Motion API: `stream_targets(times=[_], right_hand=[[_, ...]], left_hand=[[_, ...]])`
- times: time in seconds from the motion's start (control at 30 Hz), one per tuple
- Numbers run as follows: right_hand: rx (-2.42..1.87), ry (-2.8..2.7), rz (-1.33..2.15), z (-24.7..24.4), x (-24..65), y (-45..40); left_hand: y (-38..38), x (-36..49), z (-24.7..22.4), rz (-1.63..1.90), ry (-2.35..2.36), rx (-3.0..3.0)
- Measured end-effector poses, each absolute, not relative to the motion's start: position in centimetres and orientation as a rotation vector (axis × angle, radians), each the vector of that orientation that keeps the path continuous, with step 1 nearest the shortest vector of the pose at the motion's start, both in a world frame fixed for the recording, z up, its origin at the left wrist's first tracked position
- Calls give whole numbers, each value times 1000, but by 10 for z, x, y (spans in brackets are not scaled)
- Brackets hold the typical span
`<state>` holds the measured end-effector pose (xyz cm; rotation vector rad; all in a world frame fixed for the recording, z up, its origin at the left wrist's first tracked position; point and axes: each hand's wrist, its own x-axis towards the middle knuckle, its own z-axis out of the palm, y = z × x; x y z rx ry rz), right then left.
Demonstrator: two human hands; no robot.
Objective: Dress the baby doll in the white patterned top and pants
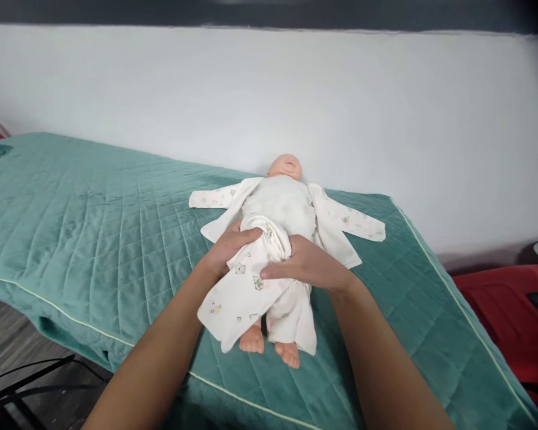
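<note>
A baby doll [285,166] lies on its back with its head toward the wall and its bare feet toward me. Its torso is in a white padded garment [280,200]. An open white printed jacket [356,224] is spread beneath it, both sleeves stretched outward. Over the doll's lower body is a bunched white printed cloth [255,278], its lower end hanging over one leg. My left hand [235,243] grips the cloth's gathered top from the left, thumb on top. On the right, my right hand [302,263] holds the same cloth between thumb and fingers.
A green quilted cover [116,239] with a pale piped edge lies under the doll. Behind it stands a white wall [183,95]. A red object [511,310] is beyond the right edge, and dark thin legs or cables [31,382] show at lower left.
</note>
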<state>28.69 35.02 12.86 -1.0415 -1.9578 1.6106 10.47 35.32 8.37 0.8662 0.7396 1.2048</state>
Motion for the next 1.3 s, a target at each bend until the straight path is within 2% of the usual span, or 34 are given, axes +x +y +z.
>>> stream_targets(times=[0.1, 0.23, 0.37, 0.47, 0.67, 1.07, 1.3], right_hand=[[-1081, -1896, 1668, 129, 289, 348], [-903, -1610, 1713, 117, 290, 349], [-837, -1541, 1693, 113, 287, 349], [-837, -1537, 1681, 114, 286, 347], [-857, -1668, 1543, 115, 286, 346], [-859, -2133, 1128, 109, 280, 347], [-916, -2337, 1029, 107, 278, 350]], left_hand=[[353, 104, 85, 1181, 757, 895], [354, 99, 90, 1055, 712, 1068], [354, 95, 96, 902, 649, 1205], [347, 98, 100, 928, 662, 1154], [315, 109, 111, 1120, 717, 981], [244, 109, 121, 1152, 864, 688], [192, 128, 126, 1288, 906, 573]])
